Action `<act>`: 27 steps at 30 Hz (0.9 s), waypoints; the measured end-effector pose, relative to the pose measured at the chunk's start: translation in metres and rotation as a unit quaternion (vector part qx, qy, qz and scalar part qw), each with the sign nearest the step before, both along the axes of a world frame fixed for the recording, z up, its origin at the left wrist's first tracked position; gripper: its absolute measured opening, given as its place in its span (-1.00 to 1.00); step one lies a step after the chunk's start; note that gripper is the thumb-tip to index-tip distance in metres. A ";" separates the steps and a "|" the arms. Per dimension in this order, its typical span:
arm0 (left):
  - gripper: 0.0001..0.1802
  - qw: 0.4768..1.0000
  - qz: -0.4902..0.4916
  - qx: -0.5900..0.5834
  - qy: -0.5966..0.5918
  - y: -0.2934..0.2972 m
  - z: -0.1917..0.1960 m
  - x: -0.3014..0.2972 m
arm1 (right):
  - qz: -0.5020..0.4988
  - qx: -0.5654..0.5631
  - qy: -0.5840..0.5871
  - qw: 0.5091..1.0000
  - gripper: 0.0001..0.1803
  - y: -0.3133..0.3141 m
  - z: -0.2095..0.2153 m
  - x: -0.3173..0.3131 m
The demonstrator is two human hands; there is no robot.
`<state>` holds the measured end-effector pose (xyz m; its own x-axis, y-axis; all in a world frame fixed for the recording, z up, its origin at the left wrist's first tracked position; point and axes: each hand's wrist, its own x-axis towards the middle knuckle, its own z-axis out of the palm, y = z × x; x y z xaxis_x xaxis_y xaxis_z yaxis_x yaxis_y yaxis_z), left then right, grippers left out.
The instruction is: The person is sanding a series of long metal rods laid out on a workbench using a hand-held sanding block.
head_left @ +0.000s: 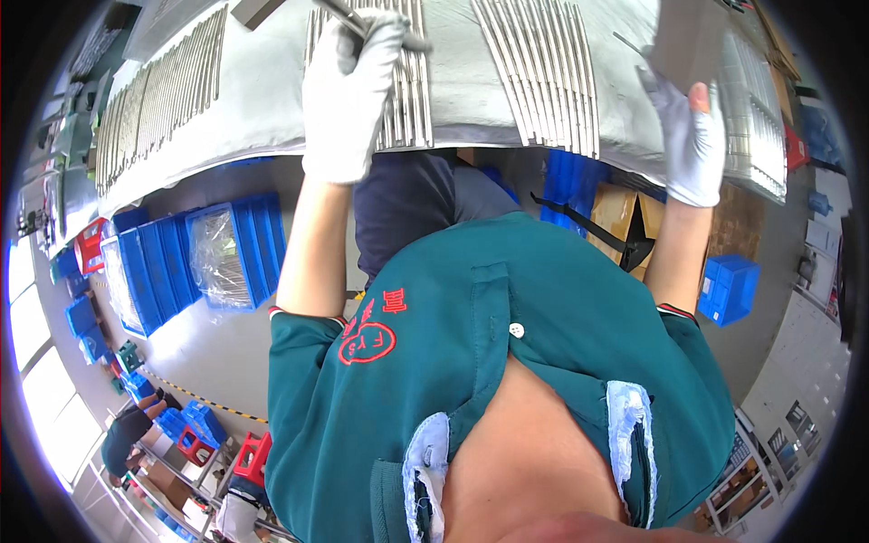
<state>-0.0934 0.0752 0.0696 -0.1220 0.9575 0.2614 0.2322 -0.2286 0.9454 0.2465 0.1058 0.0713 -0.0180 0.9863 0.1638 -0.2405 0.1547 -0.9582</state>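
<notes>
Evidently the step in hand is laying out thin metal rods in rows on the grey-covered table (262, 100) across the top of the frame. The left hand (348, 86), gloved in white, is closed around a rod (339, 13) at upper centre, its tip over a row of rods (407, 86) just beside the glove. The right hand (690, 136), also gloved, grips the lower edge of a grey flat block (690, 41) at upper right, held over another row (543, 77). Further rows lie at upper left (158, 90) and far right (756, 136). Below the table, blue bins (231, 253) stand on the floor. By the look of it, the next move calls for lowering the held rod parallel to its neighbours, touching them without disturbing the row.
</notes>
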 end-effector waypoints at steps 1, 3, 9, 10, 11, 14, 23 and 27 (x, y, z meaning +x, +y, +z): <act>-0.56 0.999 -0.026 0.045 0.005 0.014 0.001 0.001 | 0.006 -0.012 0.019 1.000 -0.16 0.001 -0.007 -0.003; -0.79 0.984 -0.081 0.042 0.153 0.035 0.000 0.001 | -0.004 -0.033 0.045 0.998 -0.14 0.003 -0.021 -0.006; -0.64 0.938 -0.185 -0.005 0.294 0.081 -0.025 0.009 | 0.026 -0.060 0.108 0.992 -0.15 0.010 -0.045 -0.001; -0.63 0.912 -0.182 0.078 0.359 0.087 -0.031 0.013 | 0.029 -0.066 0.122 0.990 -0.16 0.010 -0.045 0.000; -0.63 0.876 -0.176 0.160 0.419 0.093 -0.034 0.015 | 0.040 -0.067 0.132 0.988 -0.17 0.010 -0.045 0.000; -0.64 0.833 -0.166 0.109 0.516 0.099 -0.043 0.029 | 0.064 -0.072 0.154 0.983 -0.19 0.007 -0.045 -0.002; -0.51 0.886 -0.071 0.130 0.440 0.100 -0.020 0.028 | 0.119 -0.086 0.184 0.972 -0.22 0.003 -0.042 -0.020; -0.63 0.981 -0.003 0.003 0.194 0.057 0.007 -0.032 | 0.046 -0.089 0.152 0.983 -0.18 0.002 -0.034 -0.009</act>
<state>-0.1256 0.1318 0.0764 -0.0062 0.9565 0.2918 0.5723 -0.2359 0.7854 0.2372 0.1077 0.0369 -0.0861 0.9963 0.0006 -0.5243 -0.0448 -0.8503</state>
